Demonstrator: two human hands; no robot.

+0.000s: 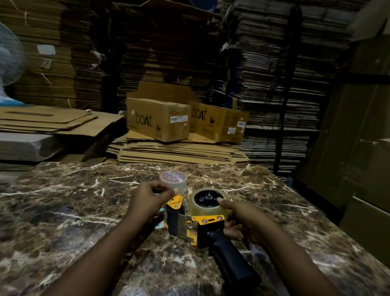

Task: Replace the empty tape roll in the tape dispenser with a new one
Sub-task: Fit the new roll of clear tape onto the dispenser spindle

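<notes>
A yellow and black tape dispenser [203, 223] lies on its side on the marble table [68, 208], its black handle pointing toward me. A clear tape roll [195, 206] sits on the dispenser's black hub. My right hand [242, 219] holds the dispenser's far side, thumb resting on the roll's top edge. My left hand [149, 198] is by the dispenser's front end, fingers pinched together at the yellow flap, seemingly on the tape's loose end. Behind it stands a second roll [173, 180] with red print, upright on the table.
Two "boat" cardboard boxes [158, 121] sit on flattened cartons [179, 151] at the table's far edge. Tall stacks of cardboard [277, 72] fill the background. A white fan [0, 62] stands far left. Large boxes [375, 162] are on the right.
</notes>
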